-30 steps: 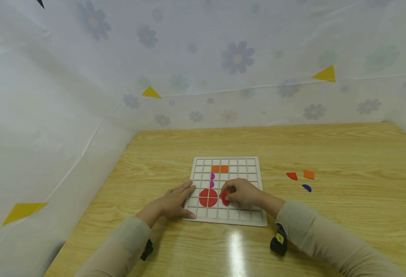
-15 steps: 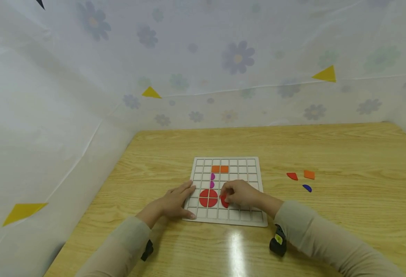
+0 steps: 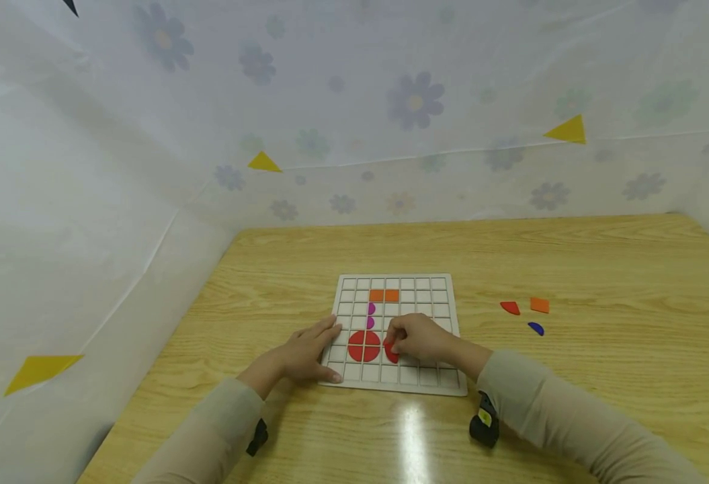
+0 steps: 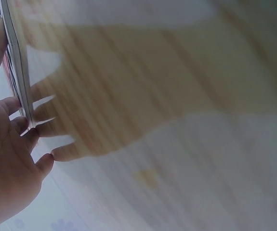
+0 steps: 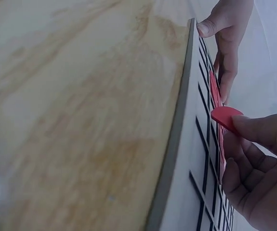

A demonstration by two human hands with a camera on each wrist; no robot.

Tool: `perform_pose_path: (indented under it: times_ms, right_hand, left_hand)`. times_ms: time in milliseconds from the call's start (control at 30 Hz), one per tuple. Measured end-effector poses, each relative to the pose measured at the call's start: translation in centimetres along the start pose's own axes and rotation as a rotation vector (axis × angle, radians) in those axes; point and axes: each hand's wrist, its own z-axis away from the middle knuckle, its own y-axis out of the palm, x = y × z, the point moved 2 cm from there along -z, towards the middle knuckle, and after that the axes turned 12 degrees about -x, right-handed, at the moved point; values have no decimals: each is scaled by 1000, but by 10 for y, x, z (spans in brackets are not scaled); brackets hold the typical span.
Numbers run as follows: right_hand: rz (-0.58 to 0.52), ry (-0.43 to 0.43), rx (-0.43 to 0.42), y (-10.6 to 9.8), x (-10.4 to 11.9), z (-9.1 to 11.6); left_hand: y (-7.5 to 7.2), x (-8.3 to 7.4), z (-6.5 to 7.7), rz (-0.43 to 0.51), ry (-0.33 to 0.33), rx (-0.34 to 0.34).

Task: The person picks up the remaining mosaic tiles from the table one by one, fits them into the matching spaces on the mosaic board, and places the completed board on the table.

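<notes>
My right hand (image 3: 422, 337) is over the middle of a white gridded board (image 3: 390, 382). Between thumb and fingers it pinches a red rounded piece (image 5: 225, 117), tilted in the right wrist view and partly covered by the thumb. My left hand (image 3: 307, 351) rests on the board's left edge with its fingers spread; in the left wrist view its fingers (image 4: 30, 139) lie along that edge. On the board, several red quarter-circles (image 3: 357, 354) form a disc left of the held piece. Two magenta half-circles (image 3: 371, 308) and two orange squares (image 3: 377, 296) lie farther up.
Right of the board, a red quarter-circle (image 3: 511, 308), an orange square (image 3: 539, 305) and a blue half-circle (image 3: 535, 329) lie loose on the wooden table (image 3: 620, 323). A pale flowered sheet (image 3: 354, 134) hangs behind and to the left.
The red piece in my right hand has turned and shifted slightly over the same part of the board. My left hand and the loose pieces have stayed in place.
</notes>
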Motion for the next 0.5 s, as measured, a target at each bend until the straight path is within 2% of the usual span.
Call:
perform_pose_path:
  times_ms: [300, 500]
  right_hand:
    - [19, -12, 6, 0, 1, 0]
    - [81, -51, -4, 3, -1, -1]
  left_hand:
    - [1, 0, 0, -7, 5, -1]
    - [1, 1, 0, -7, 2, -1]
